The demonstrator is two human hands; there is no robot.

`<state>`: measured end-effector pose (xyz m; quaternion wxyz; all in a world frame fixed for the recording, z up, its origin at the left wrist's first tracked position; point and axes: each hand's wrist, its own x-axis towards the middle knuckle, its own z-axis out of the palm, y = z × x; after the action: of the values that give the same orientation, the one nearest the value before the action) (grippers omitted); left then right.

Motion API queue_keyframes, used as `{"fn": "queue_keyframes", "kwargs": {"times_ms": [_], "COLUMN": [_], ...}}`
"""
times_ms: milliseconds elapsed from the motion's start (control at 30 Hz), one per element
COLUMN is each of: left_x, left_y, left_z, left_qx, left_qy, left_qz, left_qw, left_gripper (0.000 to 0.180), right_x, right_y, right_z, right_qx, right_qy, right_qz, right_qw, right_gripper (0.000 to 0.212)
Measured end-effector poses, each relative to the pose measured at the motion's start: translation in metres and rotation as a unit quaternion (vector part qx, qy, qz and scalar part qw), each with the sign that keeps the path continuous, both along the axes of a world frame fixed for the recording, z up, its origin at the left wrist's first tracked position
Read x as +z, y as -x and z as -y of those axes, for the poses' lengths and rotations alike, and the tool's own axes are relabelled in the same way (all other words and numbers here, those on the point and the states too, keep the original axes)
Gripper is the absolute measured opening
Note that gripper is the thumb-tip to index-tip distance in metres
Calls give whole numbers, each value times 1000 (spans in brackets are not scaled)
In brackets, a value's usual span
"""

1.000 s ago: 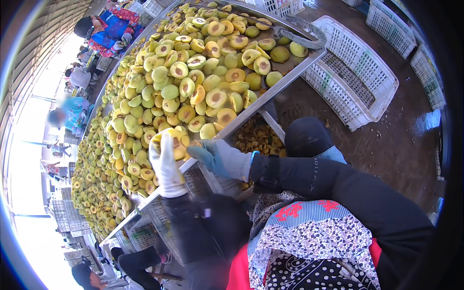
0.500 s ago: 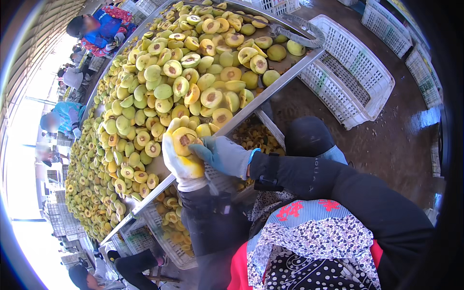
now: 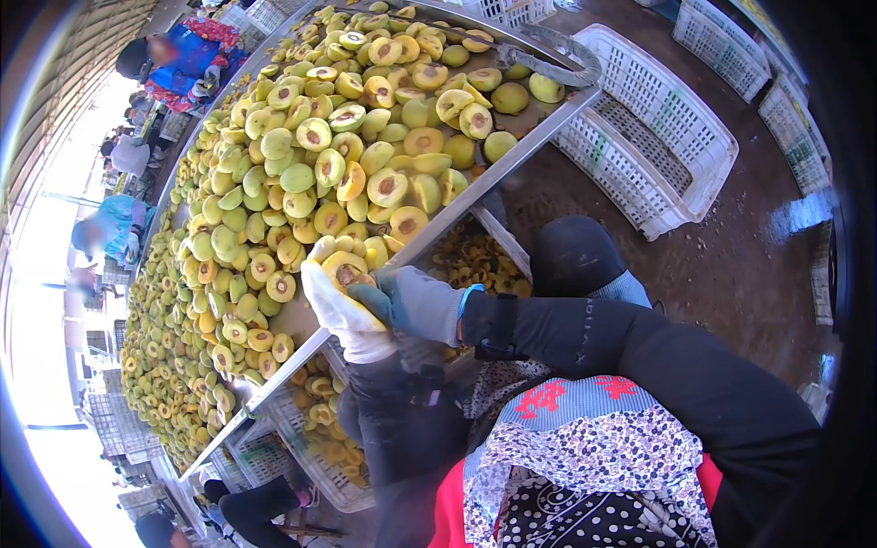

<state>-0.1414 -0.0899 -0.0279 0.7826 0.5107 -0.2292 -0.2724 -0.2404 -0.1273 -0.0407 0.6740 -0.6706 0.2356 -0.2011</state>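
Observation:
My left hand [image 3: 340, 309], in a white glove with yellow stains, is closed around a halved yellow peach [image 3: 345, 267], its cut face up and a brown pit area showing. My right hand [image 3: 416, 301], in a grey-blue glove, is closed, its fingertips pressed at the cut face beside the pit. Whether a small tool sits in those fingers is hidden. Both hands meet just over the near metal edge of a sloping table [image 3: 493, 173]. Heaped across that table are many halved peaches [image 3: 315, 134], green-yellow outside, several showing brown centres.
A white plastic crate [image 3: 649, 128] stands on the wet floor at the right, with more crates [image 3: 722, 46] beyond. Under the table, crates [image 3: 333, 479] hold peach pieces. My knee [image 3: 580, 260] is beside the table edge. Other people [image 3: 187, 59] sit along the far side.
My left hand has tilted and moved slightly left with the peach half. The right hand has turned, with its fingers further over the cut face. The whole view has shifted a little.

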Motion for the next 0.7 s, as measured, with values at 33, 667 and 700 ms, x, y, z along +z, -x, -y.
{"fn": "queue_keyframes", "kwargs": {"times_ms": [33,667,700], "left_x": [1,18,12], "left_y": [1,12,9], "left_z": [-1,-3,3], "left_qx": [-5,-53,-44], "left_qy": [0,-45,-45], "left_qz": [-2,65,67], "left_qw": [1000,995,996], "left_gripper": [49,35,35], "right_x": [-4,-45,-42], "right_y": [0,-27,-28], "right_z": [-2,-15,-17], "right_qx": [-5,30,15], "right_qy": [0,-115,-148], "right_qz": [-2,161,161], "right_qw": [1000,980,976], "right_gripper": [43,54,53]}}
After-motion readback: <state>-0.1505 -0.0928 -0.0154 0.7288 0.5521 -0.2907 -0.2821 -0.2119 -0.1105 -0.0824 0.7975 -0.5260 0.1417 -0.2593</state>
